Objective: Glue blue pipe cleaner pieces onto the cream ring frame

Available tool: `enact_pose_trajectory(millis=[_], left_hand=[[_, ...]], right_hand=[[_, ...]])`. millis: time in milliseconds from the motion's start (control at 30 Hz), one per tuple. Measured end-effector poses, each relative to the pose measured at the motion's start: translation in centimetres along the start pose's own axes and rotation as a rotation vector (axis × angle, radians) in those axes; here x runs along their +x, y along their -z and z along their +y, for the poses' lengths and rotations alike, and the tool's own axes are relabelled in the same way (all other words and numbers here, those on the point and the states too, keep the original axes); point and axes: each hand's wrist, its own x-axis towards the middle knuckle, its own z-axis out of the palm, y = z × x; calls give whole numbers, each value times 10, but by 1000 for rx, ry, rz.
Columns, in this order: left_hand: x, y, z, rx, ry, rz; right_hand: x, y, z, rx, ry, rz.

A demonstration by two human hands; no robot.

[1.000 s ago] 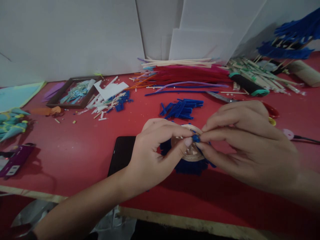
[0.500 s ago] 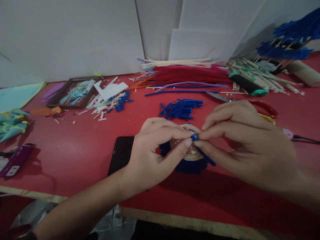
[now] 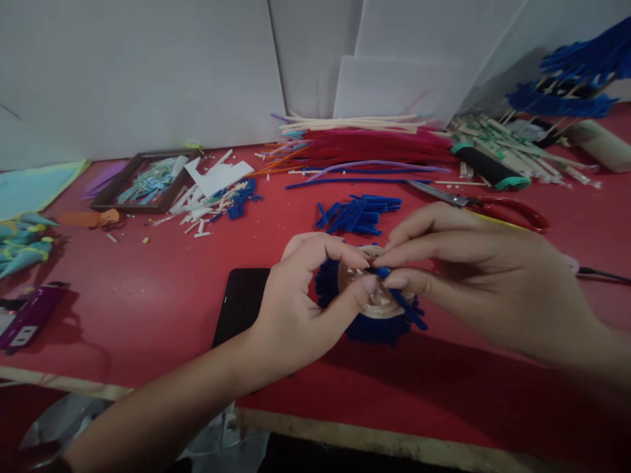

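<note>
My left hand and my right hand meet over a pale round ring edged with short blue pipe-cleaner pieces, which rests on the red table. Both hands pinch one short blue pipe-cleaner piece at the ring's top. My left thumb and forefinger form a loop beside it. My right fingers are pressed together around the piece, whose lower end sticks out toward the ring's right side. The ring's middle is partly hidden by my fingers.
A pile of cut blue pieces lies just beyond the ring. Long red, white and purple pipe cleaners, red-handled scissors, a black phone, a small frame with scraps and white offcuts lie around.
My right hand shifted left and its fingers flattened over the ring. My left forefinger lifted into a loop, showing more blue fringe. The scissors' handle is now uncovered.
</note>
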Motion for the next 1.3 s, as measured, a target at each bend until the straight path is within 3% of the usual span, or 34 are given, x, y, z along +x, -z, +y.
enact_pose_trajectory(millis=[167, 433, 667, 900, 1100, 1300], left_hand=[[0, 0, 0, -10, 6, -15], [-3, -1, -1, -65, 38, -25], [-17, -16, -24, 17, -113, 58], [-19, -18, -24, 39, -87, -43], [-14, -14, -33, -69, -91, -94], [-6, -8, -45, -172, -112, -235]], right_hand=[[-3, -4, 1, 25, -45, 17], [-3, -7, 3, -9, 17, 44], [-9, -4, 4, -27, 42, 22], [-11, 3, 3, -11, 35, 7], [-12, 2, 5, 140, -174, 151], [-10, 1, 10, 319, -420, 138]])
